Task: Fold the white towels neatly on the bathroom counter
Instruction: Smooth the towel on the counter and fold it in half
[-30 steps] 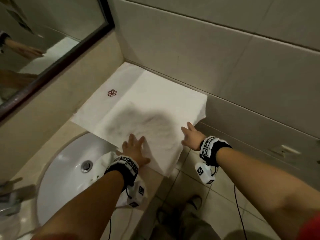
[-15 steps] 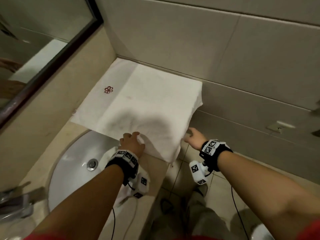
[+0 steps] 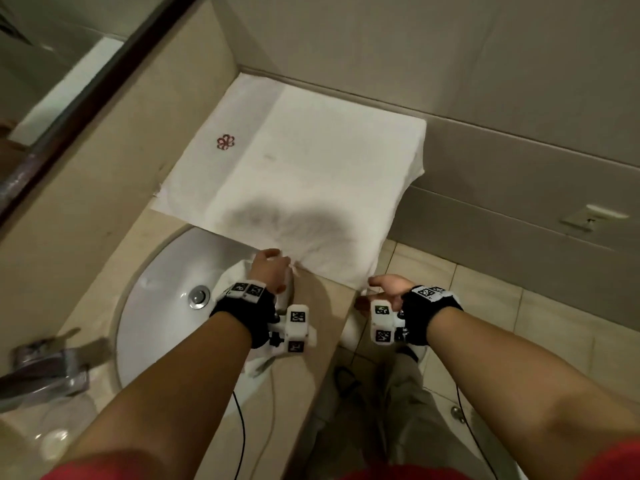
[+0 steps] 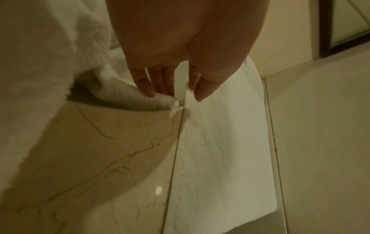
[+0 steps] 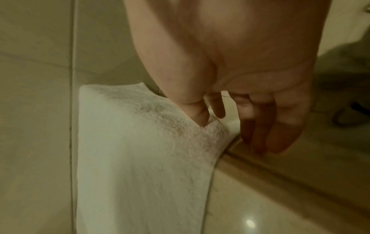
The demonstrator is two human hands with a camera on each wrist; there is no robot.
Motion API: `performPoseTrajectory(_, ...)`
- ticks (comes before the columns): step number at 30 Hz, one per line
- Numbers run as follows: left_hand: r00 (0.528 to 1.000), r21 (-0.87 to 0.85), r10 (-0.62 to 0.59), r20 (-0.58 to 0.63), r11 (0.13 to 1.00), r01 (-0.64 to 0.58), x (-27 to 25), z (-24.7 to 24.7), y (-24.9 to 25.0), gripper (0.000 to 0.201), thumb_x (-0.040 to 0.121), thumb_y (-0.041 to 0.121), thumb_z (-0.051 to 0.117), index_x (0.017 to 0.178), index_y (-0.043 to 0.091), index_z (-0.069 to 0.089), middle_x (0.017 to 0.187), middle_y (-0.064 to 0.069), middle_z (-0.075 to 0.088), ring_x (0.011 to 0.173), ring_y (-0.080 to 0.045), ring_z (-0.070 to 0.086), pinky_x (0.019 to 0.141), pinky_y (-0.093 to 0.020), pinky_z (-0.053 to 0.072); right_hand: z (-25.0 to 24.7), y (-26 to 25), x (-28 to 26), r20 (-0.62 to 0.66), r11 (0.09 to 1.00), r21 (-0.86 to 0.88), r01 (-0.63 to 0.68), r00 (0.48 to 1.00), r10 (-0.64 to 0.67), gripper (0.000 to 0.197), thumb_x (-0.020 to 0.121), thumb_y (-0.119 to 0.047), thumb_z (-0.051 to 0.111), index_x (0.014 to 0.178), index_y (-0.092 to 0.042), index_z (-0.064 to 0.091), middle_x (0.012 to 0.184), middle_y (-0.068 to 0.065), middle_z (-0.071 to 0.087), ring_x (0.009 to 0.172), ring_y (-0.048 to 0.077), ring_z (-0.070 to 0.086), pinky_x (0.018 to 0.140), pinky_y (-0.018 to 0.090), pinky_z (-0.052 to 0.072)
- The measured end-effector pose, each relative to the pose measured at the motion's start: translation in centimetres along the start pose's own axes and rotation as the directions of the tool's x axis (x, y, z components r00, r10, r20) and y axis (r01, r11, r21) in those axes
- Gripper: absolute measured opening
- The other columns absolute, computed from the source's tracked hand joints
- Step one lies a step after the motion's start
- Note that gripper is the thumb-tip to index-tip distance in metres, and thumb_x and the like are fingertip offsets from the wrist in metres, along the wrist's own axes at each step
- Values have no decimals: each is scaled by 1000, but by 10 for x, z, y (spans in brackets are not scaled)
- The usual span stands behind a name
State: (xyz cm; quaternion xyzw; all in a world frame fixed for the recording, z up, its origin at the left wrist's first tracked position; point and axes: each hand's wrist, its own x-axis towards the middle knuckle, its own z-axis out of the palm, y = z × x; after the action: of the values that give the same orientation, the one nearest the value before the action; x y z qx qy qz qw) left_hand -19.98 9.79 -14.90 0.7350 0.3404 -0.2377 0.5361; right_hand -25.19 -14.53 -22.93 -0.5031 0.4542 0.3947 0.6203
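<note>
A red flower emblem (image 3: 225,142) is the only marking on the white towel (image 3: 311,174), which lies spread in the surface's (image 3: 322,296) far corner, its near edge reaching the sink (image 3: 166,282), where more white cloth lies. The left hand (image 3: 268,270) pinches the towel's near edge with narrow fingers (image 4: 147,88); the right hand (image 3: 388,289) pinches its near right corner at the surface's front edge.

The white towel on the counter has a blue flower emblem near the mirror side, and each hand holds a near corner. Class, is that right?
Not quite: the emblem on the white towel is red, as the head view shows. The left hand and right hand do hold the near corners.
</note>
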Motion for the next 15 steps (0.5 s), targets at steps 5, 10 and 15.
performPoseTrajectory(5,998,-219,-59,13,974,60,4,-4,-5,29,96,8,52,123,19,54,87,-4,59,75,-18,54,61,-31,42,7,4,1,-14,996,91,5,1000,-4,19,97,-18,51,89,-1,56,74,7,55,65,20,51,61,31,44)
performPoseTrajectory(10,998,-320,-47,28,946,54,5,-7,-4,30,96,4,49,119,21,59,91,-2,61,78,-16,56,64,-29,43,2,4,11,34,991,135,-6,999,1,37,101,-11,41,75,4,62,61,12,64,62,21,59,63,32,47)
performPoseTrajectory(15,995,-334,-24,93,941,54,2,-3,9,32,96,1,47,119,19,59,90,-5,60,71,-17,55,61,-29,42,-12,-2,16,14,999,27,37,999,-38,19,98,-13,47,84,-6,56,56,6,64,53,19,60,59,31,46)
